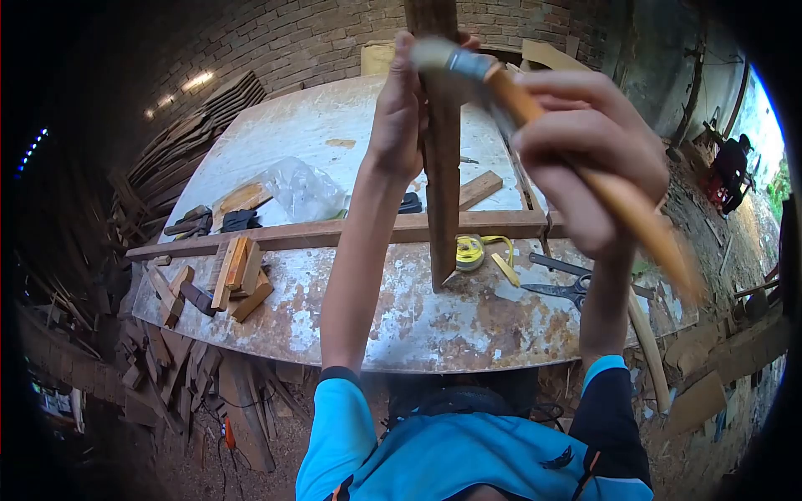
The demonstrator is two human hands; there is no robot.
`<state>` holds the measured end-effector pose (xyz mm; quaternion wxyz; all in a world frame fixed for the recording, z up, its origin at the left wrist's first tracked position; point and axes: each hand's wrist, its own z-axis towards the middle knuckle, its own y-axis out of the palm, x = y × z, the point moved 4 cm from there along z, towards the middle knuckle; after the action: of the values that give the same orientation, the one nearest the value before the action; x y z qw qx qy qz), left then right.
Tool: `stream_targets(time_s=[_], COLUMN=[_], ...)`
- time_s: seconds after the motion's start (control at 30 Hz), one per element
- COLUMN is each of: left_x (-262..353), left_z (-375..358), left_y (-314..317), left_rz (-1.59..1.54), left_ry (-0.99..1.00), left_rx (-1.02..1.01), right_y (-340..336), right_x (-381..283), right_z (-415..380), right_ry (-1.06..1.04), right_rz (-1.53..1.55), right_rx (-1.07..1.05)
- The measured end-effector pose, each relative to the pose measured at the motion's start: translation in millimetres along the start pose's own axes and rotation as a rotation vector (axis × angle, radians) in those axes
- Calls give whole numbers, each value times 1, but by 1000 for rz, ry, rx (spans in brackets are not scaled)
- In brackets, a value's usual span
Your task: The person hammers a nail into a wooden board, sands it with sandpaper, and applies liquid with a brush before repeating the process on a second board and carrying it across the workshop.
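My left hand (398,125) grips a long dark wooden bar (442,167) near its upper part, thumb along the side and fingertips showing behind it. The bar stands upright over the worktable, its lower end close to the paint-spotted surface. In my right hand (593,150), fingers wrap round the orange-brown wooden handle of a hammer (631,204). Motion blurs the hammer, and its pale head overlaps the upper bar in this view. A yellow tape measure (470,252) lies by the bar's lower end, with dark-handled scissors (568,288) to its right.
A long wooden beam (317,235) crosses the worktable (276,313). Short wood blocks (238,271) sit at the left, near a clear plastic bag (305,190). Stacked boards (196,125) stand beyond the table's left side. Wood scraps (175,367) litter the floor.
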<state>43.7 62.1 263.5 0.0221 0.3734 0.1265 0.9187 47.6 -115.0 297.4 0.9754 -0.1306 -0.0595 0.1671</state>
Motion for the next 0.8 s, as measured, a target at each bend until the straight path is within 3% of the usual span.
stream_targets(time_s=[0.03,0.1,0.13,0.17,0.23,0.37,0.47,0.57,0.6,0.7,0.73,0.8], left_x=[0,-2,-4,-5,-1,3,5,9,9,10,11,15], left_z=[0,-3,0,1,-2,-4,-1,-5,-6,-8,-11,-11], left_y=[3,12,5,-1,4,16,0,1,5,7,9,-3], left_rz=[12,31,8,-49,-60,67,104,184,117,172,91,129], left_ry=[0,-14,64,43,-1,37,42,-34,-65,-6,1,42], left_rx=[-25,-71,-38,-32,-71,-114,-120,-178,-168,-159,-100,-40], right_y=[7,23,10,1,4,21,16,8,6,29,36,52], right_x=[0,1,-2,3,-6,0,-5,-11,-16,-9,-13,-17], right_z=[-6,-13,-16,-16,-22,-43,-53,-50,-46,-48,-57,-89], right_ry=[-72,17,152,179,81,-70,210,-62,-14,-123,-120,0], right_rz=[-119,-65,1,248,-3,-133,245,-119,-167,-211,-288,-150], right_rx=[183,111,-164,-254,115,-46,-437,-36,46,-23,-78,-173])
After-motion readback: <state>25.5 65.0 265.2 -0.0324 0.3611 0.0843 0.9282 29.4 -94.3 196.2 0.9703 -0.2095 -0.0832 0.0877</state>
